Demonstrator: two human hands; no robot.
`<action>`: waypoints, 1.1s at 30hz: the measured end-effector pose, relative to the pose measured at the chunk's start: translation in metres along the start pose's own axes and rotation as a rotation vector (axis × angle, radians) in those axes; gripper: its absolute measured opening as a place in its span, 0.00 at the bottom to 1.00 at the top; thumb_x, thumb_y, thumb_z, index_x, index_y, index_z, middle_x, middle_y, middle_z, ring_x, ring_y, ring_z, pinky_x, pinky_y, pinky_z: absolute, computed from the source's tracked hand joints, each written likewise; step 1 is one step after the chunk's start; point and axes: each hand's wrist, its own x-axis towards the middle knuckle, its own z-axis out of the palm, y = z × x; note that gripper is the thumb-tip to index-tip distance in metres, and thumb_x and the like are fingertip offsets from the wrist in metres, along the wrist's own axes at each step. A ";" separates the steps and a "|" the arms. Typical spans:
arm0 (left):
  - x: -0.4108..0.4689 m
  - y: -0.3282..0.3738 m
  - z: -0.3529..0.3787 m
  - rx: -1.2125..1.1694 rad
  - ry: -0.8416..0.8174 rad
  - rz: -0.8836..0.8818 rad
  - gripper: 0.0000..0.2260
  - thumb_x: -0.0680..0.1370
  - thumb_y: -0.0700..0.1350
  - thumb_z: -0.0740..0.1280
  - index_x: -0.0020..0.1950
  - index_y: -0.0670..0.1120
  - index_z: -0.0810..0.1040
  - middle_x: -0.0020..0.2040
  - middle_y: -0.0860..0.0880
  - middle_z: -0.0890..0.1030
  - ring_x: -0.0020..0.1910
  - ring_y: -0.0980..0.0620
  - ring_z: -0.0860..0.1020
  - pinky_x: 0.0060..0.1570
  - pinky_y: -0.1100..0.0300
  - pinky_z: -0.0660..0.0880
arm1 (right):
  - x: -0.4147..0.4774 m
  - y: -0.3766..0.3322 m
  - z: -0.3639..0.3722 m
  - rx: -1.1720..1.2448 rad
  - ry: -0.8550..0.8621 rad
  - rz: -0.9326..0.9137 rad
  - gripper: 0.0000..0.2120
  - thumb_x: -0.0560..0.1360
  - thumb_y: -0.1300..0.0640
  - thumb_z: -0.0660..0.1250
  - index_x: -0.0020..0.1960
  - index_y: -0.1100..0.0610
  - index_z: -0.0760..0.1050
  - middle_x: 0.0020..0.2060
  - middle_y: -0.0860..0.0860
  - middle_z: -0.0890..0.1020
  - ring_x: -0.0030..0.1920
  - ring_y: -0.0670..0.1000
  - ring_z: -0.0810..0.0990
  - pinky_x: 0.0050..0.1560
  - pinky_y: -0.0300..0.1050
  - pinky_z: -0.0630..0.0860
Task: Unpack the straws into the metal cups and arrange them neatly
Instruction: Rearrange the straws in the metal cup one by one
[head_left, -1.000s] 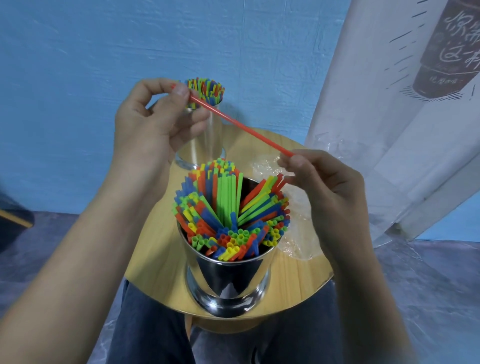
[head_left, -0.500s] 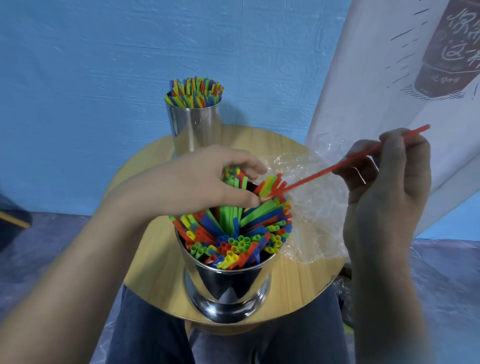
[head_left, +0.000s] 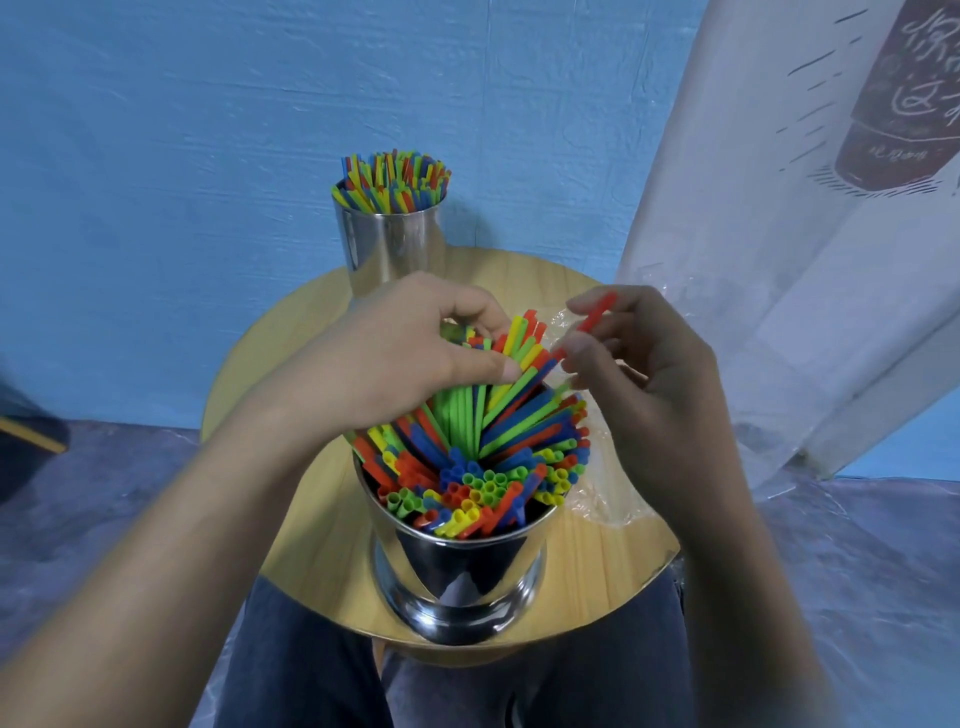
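1. My left hand (head_left: 400, 358) curls round the straws (head_left: 483, 452) in the near metal cup (head_left: 462, 571)
2. My right hand (head_left: 639, 374) pinches a red straw (head_left: 597, 312) just right of them
3. The far cup (head_left: 389, 244) stands full

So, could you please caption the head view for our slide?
Right hand holds a red straw at the near metal cup; left hand grips its straws.

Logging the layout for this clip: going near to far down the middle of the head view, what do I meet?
Trousered lap → wooden table's front edge → near metal cup → its coloured straws → left hand gripping them → far metal cup with straws → blue wall.
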 end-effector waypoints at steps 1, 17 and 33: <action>-0.001 0.000 0.000 -0.020 0.008 0.002 0.08 0.72 0.60 0.76 0.39 0.62 0.78 0.40 0.66 0.80 0.44 0.64 0.77 0.45 0.58 0.71 | 0.000 0.000 0.000 0.019 -0.008 0.005 0.11 0.81 0.60 0.68 0.61 0.49 0.75 0.41 0.48 0.82 0.45 0.49 0.83 0.47 0.48 0.81; -0.008 0.012 -0.001 0.035 -0.016 0.076 0.10 0.72 0.60 0.75 0.40 0.56 0.82 0.37 0.53 0.80 0.39 0.55 0.78 0.45 0.47 0.77 | -0.002 -0.013 0.006 0.100 -0.126 -0.069 0.09 0.80 0.59 0.69 0.48 0.46 0.81 0.42 0.38 0.84 0.46 0.42 0.82 0.45 0.32 0.75; -0.009 0.006 -0.001 -0.087 0.063 0.181 0.08 0.72 0.56 0.76 0.42 0.57 0.80 0.40 0.59 0.80 0.43 0.59 0.79 0.51 0.48 0.76 | -0.002 -0.009 0.008 0.102 -0.090 -0.018 0.07 0.80 0.61 0.70 0.46 0.49 0.81 0.42 0.42 0.83 0.47 0.44 0.81 0.45 0.34 0.76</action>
